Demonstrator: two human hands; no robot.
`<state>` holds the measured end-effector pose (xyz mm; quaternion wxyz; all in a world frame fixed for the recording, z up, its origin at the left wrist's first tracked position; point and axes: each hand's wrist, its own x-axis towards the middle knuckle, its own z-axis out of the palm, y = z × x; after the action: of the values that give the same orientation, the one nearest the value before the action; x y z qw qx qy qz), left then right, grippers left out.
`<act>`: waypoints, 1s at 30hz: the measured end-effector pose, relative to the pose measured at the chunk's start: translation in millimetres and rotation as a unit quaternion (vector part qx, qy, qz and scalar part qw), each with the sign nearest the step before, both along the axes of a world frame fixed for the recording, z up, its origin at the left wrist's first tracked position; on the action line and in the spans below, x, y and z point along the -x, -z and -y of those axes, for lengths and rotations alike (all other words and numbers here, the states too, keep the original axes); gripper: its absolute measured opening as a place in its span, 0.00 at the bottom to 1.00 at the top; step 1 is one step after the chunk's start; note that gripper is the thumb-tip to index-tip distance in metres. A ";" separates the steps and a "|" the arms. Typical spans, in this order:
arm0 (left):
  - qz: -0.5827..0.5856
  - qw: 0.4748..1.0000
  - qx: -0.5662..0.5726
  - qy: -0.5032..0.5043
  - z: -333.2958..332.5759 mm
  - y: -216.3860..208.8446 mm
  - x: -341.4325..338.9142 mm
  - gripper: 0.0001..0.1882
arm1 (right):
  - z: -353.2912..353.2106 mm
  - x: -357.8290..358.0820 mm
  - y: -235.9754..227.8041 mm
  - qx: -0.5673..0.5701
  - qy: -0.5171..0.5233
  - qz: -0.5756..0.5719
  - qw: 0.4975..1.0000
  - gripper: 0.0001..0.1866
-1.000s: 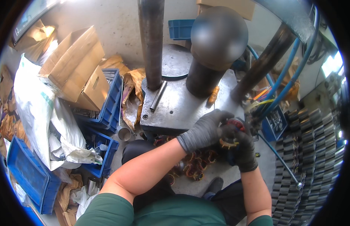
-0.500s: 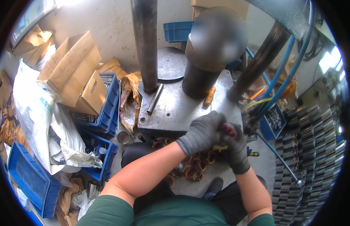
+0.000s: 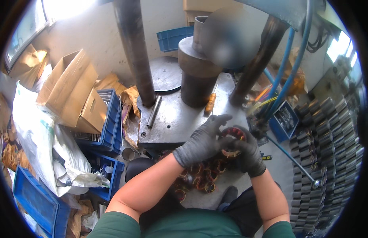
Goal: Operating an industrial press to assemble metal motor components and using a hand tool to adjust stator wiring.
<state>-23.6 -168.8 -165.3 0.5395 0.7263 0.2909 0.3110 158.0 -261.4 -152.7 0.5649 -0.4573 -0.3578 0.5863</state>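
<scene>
My right hand [image 3: 250, 152], in a dark grey glove, grips a ring-shaped motor stator [image 3: 236, 132] with red inside its ring and light-coloured windings along its lower edge. My left hand [image 3: 204, 139], gloved alike, is at the stator's left side. Its upper fingers stretch out apart from the ring, while a lower one reaches to the ring's edge. Both hands are over the front edge of a steel press plate [image 3: 172, 131]. A tool with an orange-brown handle [image 3: 210, 104] and a thin shaft rests on that plate just beyond them. Under my hands, several similar wound rings [image 3: 204, 178] lie heaped.
Two steel columns [image 3: 132, 51] flank a thick steel cylinder [image 3: 198, 79] on the plate. A metal tube [image 3: 154, 112] lies at its left. Blue crates [image 3: 108, 139] and cardboard boxes [image 3: 69, 91] crowd the left. Stacked metal cores [image 3: 322, 158] fill the right, near blue hoses [image 3: 289, 79].
My left hand's upper fingers have spread away from the stator. The ring has tilted, so its red inside shows more. The whole view has shifted slightly.
</scene>
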 end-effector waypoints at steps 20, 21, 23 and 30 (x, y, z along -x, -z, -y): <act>-0.088 0.938 -0.330 0.050 4.9 3.3 -5.7 0.28 | 3.7 -40.4 -15.5 -0.076 -0.138 -0.009 0.987 0.57; -0.069 0.950 -0.301 0.048 5.7 11.9 -6.5 0.24 | 3.1 -39.5 -9.7 -0.101 -0.143 0.100 0.979 0.58; -0.027 0.954 -0.291 0.062 12.2 8.7 -7.1 0.24 | -4.3 -41.6 10.4 -0.124 -0.096 0.286 0.945 0.59; 0.003 0.966 -0.258 0.002 14.4 51.1 -7.5 0.23 | 1.9 -16.4 11.2 -0.179 -0.030 0.301 0.936 0.49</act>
<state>-16.1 -183.2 -216.4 0.3357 0.8406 0.1974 0.3765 174.4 -263.3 -163.9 0.4850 -0.4927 -0.6240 0.3642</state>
